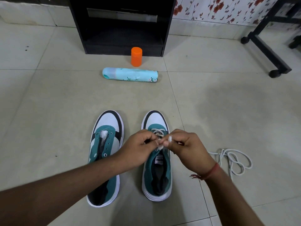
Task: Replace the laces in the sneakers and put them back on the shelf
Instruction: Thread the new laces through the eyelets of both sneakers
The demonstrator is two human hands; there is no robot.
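Above the right sneaker (157,162), the left hand (138,150) and right hand (189,151) each pinch an end of its white lace (158,133), with a loose lace (232,159) lying just right of that sneaker.

Two bare forearms enter from the bottom edge, one from seven o'clock, the other from five o'clock, with no sleeves showing on either. The left hand (136,148) wears nothing. On the wrist of the right hand (189,150) sits a red thread band (211,171), its frayed dark-red ends sticking out toward nine o'clock.
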